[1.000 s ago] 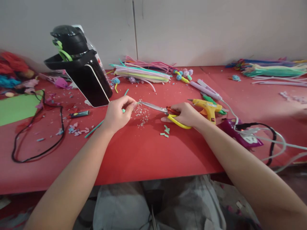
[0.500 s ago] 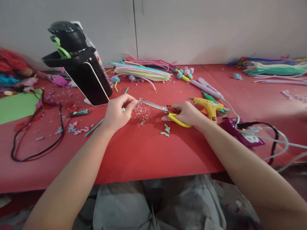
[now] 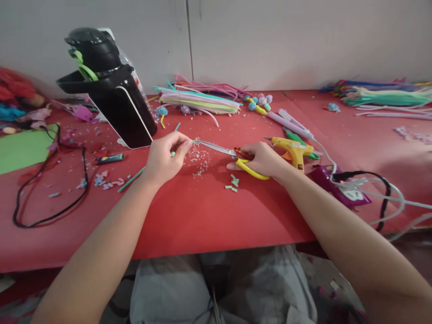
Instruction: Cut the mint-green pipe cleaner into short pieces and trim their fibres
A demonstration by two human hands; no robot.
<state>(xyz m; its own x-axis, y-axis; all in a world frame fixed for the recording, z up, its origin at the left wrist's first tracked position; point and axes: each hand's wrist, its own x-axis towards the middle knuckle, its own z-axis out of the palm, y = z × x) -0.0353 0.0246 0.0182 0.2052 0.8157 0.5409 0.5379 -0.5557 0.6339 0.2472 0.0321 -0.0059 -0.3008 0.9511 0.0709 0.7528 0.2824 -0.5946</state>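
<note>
My left hand (image 3: pixel 167 157) is closed in a pinch, thumb against fingers, on a small green piece of pipe cleaner that barely shows at the fingertips. My right hand (image 3: pixel 265 159) grips scissors (image 3: pixel 218 147) with red and yellow handles. Their blades look nearly closed, and the tips reach the piece at my left fingertips. Tiny pale clippings (image 3: pixel 200 163) are scattered on the red tabletop below the blades. Short cut green pieces (image 3: pixel 234 182) lie just below my right hand. A green stem (image 3: pixel 131 179) runs partly hidden behind my left wrist.
A black tumbler (image 3: pixel 119 108) stands at the back left, near a looped black cord (image 3: pixel 50 218). Bundled pipe cleaners (image 3: pixel 199 100) lie along the wall. To the right are a yellow glue gun (image 3: pixel 295 150), a lilac styling iron (image 3: pixel 290 125) and a purple power strip (image 3: pixel 340 186) with cables.
The view has shifted very slightly. Both hands and the scissors keep almost the same position, with the blade tips still at the left fingertips.
</note>
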